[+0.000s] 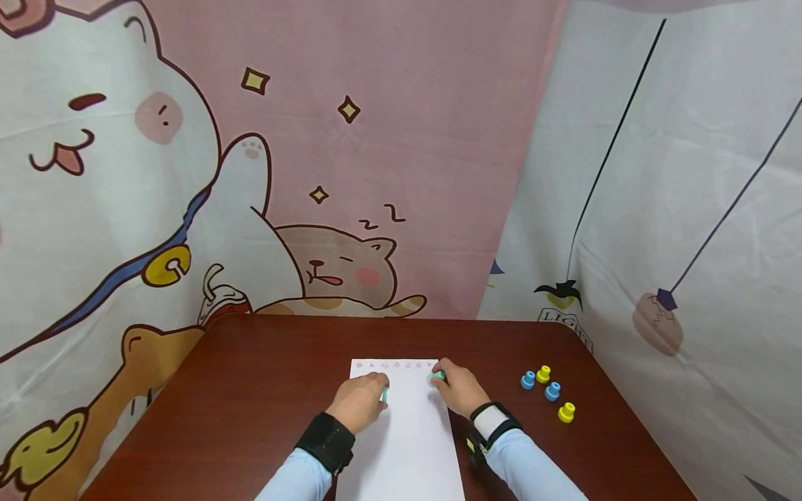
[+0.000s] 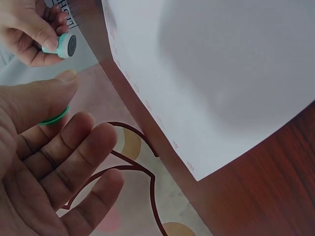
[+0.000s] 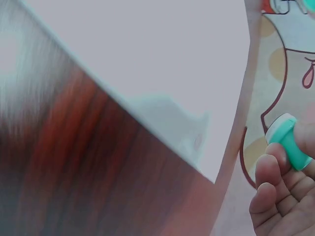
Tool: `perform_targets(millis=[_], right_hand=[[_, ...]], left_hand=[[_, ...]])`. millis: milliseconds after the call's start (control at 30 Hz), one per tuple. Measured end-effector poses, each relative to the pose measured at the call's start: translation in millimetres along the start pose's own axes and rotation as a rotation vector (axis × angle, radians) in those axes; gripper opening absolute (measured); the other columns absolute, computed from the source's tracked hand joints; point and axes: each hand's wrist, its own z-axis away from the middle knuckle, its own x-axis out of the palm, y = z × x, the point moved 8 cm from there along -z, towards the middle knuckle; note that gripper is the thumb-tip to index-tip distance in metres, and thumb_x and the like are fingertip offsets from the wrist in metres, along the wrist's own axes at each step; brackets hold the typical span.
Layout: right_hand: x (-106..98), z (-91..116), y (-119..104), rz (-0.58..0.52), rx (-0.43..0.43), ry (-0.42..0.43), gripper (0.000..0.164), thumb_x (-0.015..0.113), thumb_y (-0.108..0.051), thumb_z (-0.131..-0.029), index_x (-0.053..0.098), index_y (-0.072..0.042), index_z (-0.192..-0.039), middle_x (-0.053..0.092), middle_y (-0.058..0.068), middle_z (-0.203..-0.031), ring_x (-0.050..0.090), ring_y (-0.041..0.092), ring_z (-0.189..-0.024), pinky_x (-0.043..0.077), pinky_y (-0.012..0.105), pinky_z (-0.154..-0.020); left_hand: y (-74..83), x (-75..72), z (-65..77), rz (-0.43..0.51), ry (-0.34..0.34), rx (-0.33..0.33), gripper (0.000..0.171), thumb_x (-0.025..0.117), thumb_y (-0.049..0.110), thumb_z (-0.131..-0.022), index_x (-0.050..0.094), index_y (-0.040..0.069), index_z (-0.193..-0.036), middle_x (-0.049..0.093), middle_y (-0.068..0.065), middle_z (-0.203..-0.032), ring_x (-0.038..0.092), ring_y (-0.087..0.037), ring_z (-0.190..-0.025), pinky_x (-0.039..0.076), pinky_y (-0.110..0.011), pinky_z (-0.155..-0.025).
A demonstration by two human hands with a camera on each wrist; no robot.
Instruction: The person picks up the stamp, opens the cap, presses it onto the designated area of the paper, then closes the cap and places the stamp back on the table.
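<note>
My left hand pinches a small round green piece, probably a cap, between thumb and forefinger; its other fingers are spread, and most of the piece is hidden. My right hand grips a teal stamp with a white rim. The stamp's dark round face shows in the left wrist view. Both hands are over the upper part of a white sheet of paper, left hand near its left edge, right hand at its top right corner. A row of small faint reddish marks runs along the sheet's top edge.
On the brown table, right of the paper, stand two blue stamps and two yellow stamps. A cloth printed with cartoon cats hangs behind the table, and a pale printed cloth hangs at the right.
</note>
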Motion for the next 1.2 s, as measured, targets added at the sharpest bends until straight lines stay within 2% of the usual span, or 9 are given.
perform_targets(millis=[200,300,433,567,800,1200], right_hand=[[3.8,6.2,-11.3,-0.153,0.028,-0.044,0.015,0.066,-0.016,-0.096,0.058,-0.01,-0.108,0.065,0.002,-0.092,0.054,0.015,-0.074,0.047,0.03,-0.062],[6.8,8.5,-20.4,-0.251,0.017,-0.067,0.013,0.065,-0.018,-0.097,0.058,-0.011,-0.107,0.062,-0.001,-0.09,0.052,0.014,-0.074,0.045,0.028,-0.061],[11.5,9.8,-34.8,-0.419,-0.001,-0.106,0.013,0.064,-0.018,-0.098,0.06,-0.01,-0.107,0.06,0.001,-0.089,0.054,0.014,-0.075,0.046,0.028,-0.063],[17.4,10.0,-47.3,-0.54,0.003,-0.155,0.012,0.062,-0.016,-0.099,0.061,-0.008,-0.108,0.061,0.004,-0.09,0.056,0.017,-0.076,0.046,0.029,-0.065],[20.8,12.5,-64.3,-0.553,-0.025,-0.173,0.009,0.06,-0.013,-0.099,0.061,-0.007,-0.106,0.06,0.002,-0.09,0.056,0.016,-0.076,0.045,0.027,-0.066],[23.3,12.5,-67.8,-0.545,-0.029,-0.166,0.01,0.06,-0.018,-0.1,0.061,-0.009,-0.105,0.059,-0.001,-0.085,0.056,0.015,-0.075,0.046,0.028,-0.065]], left_hand=[[0.7,-0.1,-1.7,0.009,0.034,-0.003,0.028,0.086,0.017,-0.076,0.068,0.007,-0.095,0.065,0.0,-0.081,0.062,-0.015,-0.073,0.052,-0.031,-0.063],[0.9,-1.5,-1.3,0.018,0.065,0.02,0.028,0.087,0.016,-0.076,0.067,0.008,-0.093,0.063,0.001,-0.078,0.061,-0.014,-0.071,0.05,-0.03,-0.061],[2.5,-3.6,0.0,0.033,0.1,0.058,0.027,0.086,0.016,-0.077,0.065,0.008,-0.091,0.061,0.002,-0.076,0.06,-0.013,-0.069,0.049,-0.029,-0.059],[3.2,-4.2,0.0,0.048,0.11,0.076,0.025,0.084,0.017,-0.079,0.064,0.008,-0.09,0.06,0.003,-0.075,0.059,-0.012,-0.068,0.048,-0.028,-0.058],[4.4,-5.3,-1.3,0.067,0.099,0.077,0.024,0.084,0.018,-0.08,0.065,0.009,-0.091,0.058,0.005,-0.075,0.054,-0.007,-0.067,0.047,-0.025,-0.058],[7.1,-9.5,-1.0,0.145,0.112,0.102,0.021,0.083,0.013,-0.081,0.063,0.009,-0.087,0.053,0.008,-0.072,0.048,-0.005,-0.065,0.043,-0.022,-0.059]])
